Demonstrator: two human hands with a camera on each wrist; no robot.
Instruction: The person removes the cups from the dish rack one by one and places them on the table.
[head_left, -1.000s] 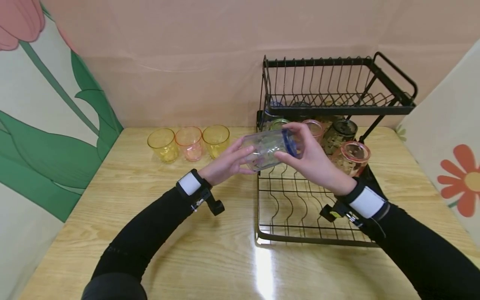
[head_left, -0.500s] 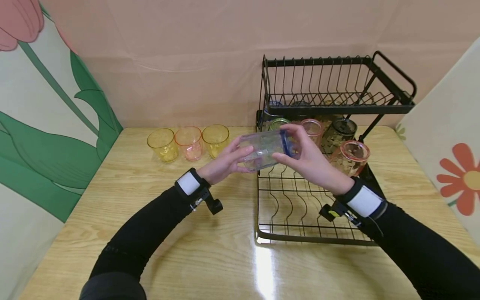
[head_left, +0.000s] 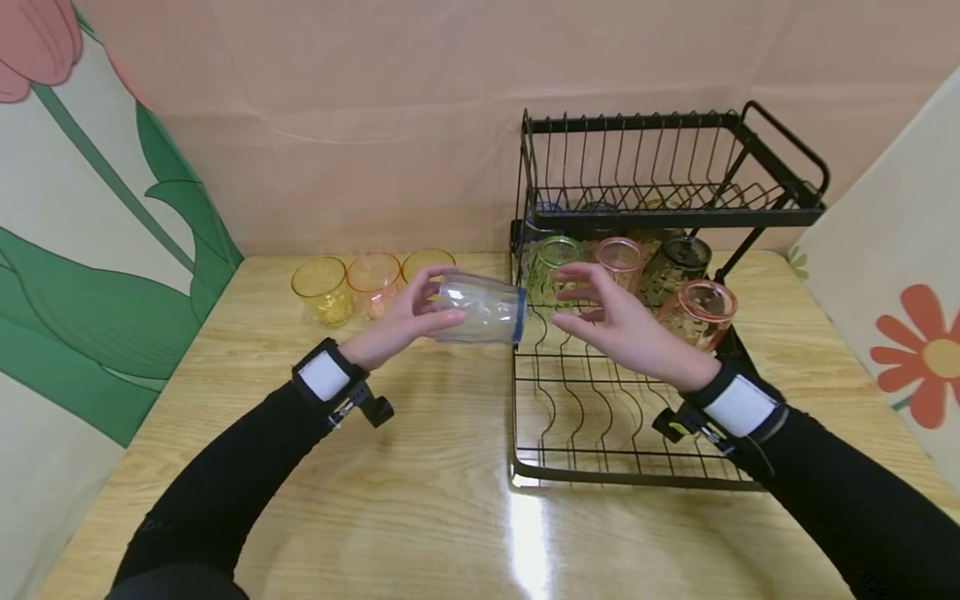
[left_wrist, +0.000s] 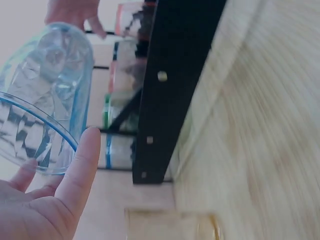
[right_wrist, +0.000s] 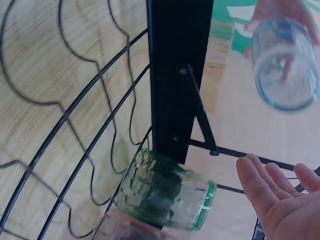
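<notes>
A clear, blue-tinted drinking glass (head_left: 483, 310) lies sideways in the air, its deep-blue end pointing right. My left hand (head_left: 405, 321) grips its left end between thumb and fingers. In the left wrist view the same glass (left_wrist: 55, 85) rises above the palm. To the right of it, my right hand (head_left: 622, 329) is held apart, fingers loosely bent and holding nothing. The right wrist view shows that hand (right_wrist: 287, 200) beside a green glass (right_wrist: 165, 192), not touching it. Below the right hand is the lower tier of a black wire dish rack (head_left: 600, 479).
On the rack's lower tier several glasses are placed, among them a green glass (head_left: 555, 271), a black glass (head_left: 678, 271) and a pink glass (head_left: 701, 312). The upper tier (head_left: 675, 218) overhangs the back ones. Left on the table stand a yellow cup (head_left: 326, 292), a pink-orange cup (head_left: 372, 279) and another yellow cup (head_left: 427, 260).
Both hands held the glass before. My right hand has let go of it, and the left hand has drawn it leftward, away from the rack.
</notes>
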